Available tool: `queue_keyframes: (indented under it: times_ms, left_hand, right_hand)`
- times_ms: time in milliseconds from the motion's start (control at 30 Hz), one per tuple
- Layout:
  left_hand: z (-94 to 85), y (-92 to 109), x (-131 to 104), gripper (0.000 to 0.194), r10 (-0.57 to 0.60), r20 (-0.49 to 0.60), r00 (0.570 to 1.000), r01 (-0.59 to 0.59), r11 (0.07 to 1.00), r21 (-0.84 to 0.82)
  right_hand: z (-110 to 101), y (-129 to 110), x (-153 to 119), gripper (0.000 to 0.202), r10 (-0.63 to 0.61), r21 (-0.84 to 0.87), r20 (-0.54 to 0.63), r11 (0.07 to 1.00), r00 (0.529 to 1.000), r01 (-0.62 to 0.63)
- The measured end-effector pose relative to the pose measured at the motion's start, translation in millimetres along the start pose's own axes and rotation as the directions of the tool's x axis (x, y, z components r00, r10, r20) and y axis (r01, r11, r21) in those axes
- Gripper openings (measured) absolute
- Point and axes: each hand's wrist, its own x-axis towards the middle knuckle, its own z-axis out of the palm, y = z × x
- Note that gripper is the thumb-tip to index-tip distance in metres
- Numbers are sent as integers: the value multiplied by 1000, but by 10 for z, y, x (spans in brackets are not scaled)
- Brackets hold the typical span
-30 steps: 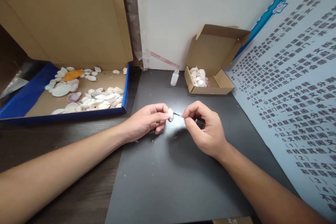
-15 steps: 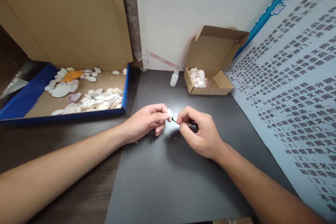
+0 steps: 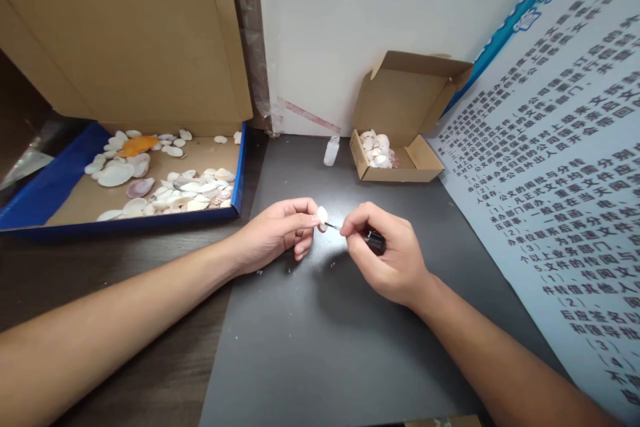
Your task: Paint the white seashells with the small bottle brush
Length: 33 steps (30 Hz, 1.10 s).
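Between the thumb and fingers of my left hand (image 3: 283,230) is a small white seashell (image 3: 323,216), held up above the dark mat. My right hand (image 3: 387,250) grips a small brush (image 3: 376,242) by its black handle, which looks like a bottle cap. The brush's thin stem points left, its tip at the shell's face; I cannot tell whether it touches. Beyond my hands a small white bottle (image 3: 331,151) stands upright on the mat, seemingly without its cap.
At the left lies an open blue cardboard box (image 3: 239,180) with many shells. A smaller open cardboard box (image 3: 425,170) with white shells stands at the back right. The dark mat (image 3: 290,367) carries tiny white crumbs. A printed board (image 3: 555,213) leans along the right.
My right hand has shifted slightly right, so more of the brush's stem shows between it and the shell. The shell has tilted a little in my left hand.
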Motion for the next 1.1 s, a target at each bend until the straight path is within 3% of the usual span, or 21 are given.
queue_keyframes:
  times_ms: [200, 333, 400, 500, 667, 833, 1000, 1100]
  left_hand:
    - [-6, -7, -1, 20, 11, -1, 1000, -11, 1000, 5]
    - [-9, -11, -5, 19, 10, -7, 1000, -10, 1000, 0]
    - [-10, -9, -8, 17, 9, -14, 1000, -9, 1000, -1]
    - [-5, -4, -11, 15, 8, -17, 1000, -8, 1000, 1]
    - [17, 8, -17, 10, 2, -31, 1000, -1, 1000, 21]
    - [24, 8, -19, 8, -10, -14, 1000, 10, 999, 42]
    - [18, -8, -17, 11, 8, 6, 1000, -8, 997, 78]
    - [13, -21, -15, 10, 12, 21, 1000, -13, 995, 99]
  right_hand:
    - [0, 1, 3, 15, 71, -51, 4, 996, 997, -70]
    - [2, 3, -5, 15, 4, -4, 23, 1000, 1000, -4]
    - [5, 6, -9, 15, 18, -24, 55, 1000, 998, -17]
    - [5, 14, -11, 15, 89, -55, 8, 995, 996, -88]
    - [21, 24, -3, 15, 45, 15, 45, 999, 998, -46]
    - [11, 33, 5, 13, 146, -23, -22, 989, 989, -146]
    - [4, 24, 0, 11, 131, 58, 47, 989, 990, -133]
    - [5, 29, 8, 11, 179, 33, -4, 983, 984, -179]
